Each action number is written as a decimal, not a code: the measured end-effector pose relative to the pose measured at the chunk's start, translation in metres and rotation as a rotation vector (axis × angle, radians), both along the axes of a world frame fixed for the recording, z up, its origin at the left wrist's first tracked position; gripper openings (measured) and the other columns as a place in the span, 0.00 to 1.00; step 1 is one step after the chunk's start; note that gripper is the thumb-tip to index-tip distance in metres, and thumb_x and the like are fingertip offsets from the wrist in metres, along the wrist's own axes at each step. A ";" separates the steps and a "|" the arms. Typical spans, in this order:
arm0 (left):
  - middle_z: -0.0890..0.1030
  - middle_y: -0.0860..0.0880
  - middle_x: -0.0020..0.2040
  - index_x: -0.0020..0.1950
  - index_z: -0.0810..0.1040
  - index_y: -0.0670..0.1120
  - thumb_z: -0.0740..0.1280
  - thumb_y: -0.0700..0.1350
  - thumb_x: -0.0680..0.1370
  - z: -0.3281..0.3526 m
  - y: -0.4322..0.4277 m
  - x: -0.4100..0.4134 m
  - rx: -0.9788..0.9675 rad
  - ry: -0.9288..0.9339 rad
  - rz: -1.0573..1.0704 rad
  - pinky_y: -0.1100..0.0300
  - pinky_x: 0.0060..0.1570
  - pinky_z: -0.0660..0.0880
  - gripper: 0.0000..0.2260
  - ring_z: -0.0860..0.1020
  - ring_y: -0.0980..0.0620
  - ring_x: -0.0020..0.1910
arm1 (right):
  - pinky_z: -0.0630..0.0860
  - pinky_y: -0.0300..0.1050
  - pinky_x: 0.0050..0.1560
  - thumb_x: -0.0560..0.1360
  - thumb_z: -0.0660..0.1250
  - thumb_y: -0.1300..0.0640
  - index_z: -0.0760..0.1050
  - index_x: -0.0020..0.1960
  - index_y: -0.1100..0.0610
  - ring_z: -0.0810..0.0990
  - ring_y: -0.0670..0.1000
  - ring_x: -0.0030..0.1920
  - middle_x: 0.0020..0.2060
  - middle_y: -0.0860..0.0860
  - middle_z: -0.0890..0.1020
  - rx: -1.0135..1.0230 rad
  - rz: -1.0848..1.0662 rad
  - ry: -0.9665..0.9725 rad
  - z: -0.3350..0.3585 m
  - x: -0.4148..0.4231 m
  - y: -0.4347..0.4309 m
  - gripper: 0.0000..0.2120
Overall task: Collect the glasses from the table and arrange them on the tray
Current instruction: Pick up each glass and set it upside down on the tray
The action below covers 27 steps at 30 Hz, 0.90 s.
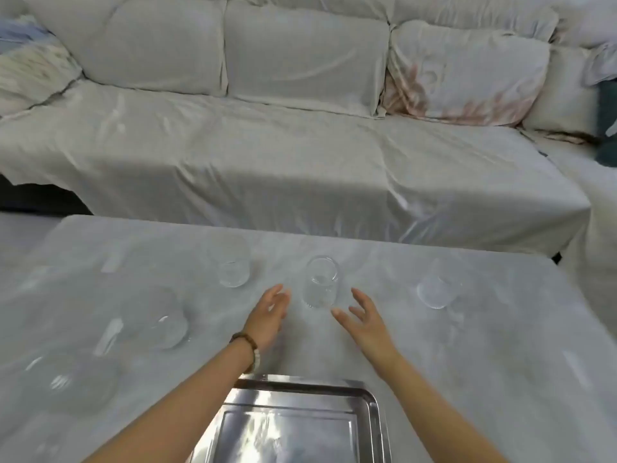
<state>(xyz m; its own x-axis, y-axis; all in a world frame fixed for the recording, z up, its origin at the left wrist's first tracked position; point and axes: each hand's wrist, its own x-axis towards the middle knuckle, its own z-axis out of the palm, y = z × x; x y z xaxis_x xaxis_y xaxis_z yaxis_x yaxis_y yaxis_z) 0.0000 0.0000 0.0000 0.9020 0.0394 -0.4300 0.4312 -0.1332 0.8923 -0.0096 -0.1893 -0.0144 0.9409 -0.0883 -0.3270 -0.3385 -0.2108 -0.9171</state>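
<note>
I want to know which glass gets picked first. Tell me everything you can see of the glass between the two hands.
The middle glass is a clear, stemless tumbler with a round open rim, upright on the white-covered table. It looks empty, though blur makes that uncertain. The open left hand and right hand flank it without touching. The metal tray lies nearer the person.

Sofa (267, 155): at 12 o'clock, draped in a pale sheet
Patterned cushion (467, 78): at 1 o'clock, on the sofa
Dark cloth (607, 128): at 2 o'clock, frame edge
</note>
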 end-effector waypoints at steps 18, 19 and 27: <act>0.64 0.49 0.75 0.75 0.58 0.53 0.55 0.65 0.75 -0.040 -0.038 0.017 -0.026 -0.282 -0.190 0.53 0.72 0.60 0.32 0.63 0.51 0.73 | 0.69 0.43 0.69 0.75 0.68 0.47 0.72 0.68 0.46 0.76 0.41 0.64 0.64 0.45 0.79 0.177 0.058 -0.289 -0.024 0.010 0.020 0.21; 0.65 0.48 0.75 0.75 0.59 0.53 0.55 0.66 0.74 -0.031 -0.039 0.006 -0.027 -0.311 -0.188 0.54 0.71 0.62 0.32 0.64 0.50 0.73 | 0.70 0.39 0.67 0.75 0.68 0.48 0.73 0.65 0.44 0.76 0.38 0.62 0.63 0.43 0.79 0.169 0.064 -0.299 -0.017 0.001 0.018 0.19; 0.70 0.50 0.71 0.72 0.66 0.54 0.62 0.59 0.74 0.023 -0.045 -0.105 -0.163 -0.435 -0.181 0.61 0.61 0.65 0.26 0.69 0.54 0.67 | 0.71 0.30 0.53 0.75 0.67 0.48 0.71 0.67 0.44 0.75 0.32 0.59 0.60 0.38 0.79 0.175 0.072 -0.424 0.041 -0.112 -0.004 0.20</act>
<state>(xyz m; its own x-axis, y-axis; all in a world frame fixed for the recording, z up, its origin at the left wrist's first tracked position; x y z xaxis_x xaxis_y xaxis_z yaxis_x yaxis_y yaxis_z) -0.1046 -0.0448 0.0227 0.9854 -0.1705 -0.0002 -0.0025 -0.0153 0.9999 -0.1215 -0.1935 0.0269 0.9965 0.0047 0.0840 0.0841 -0.0503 -0.9952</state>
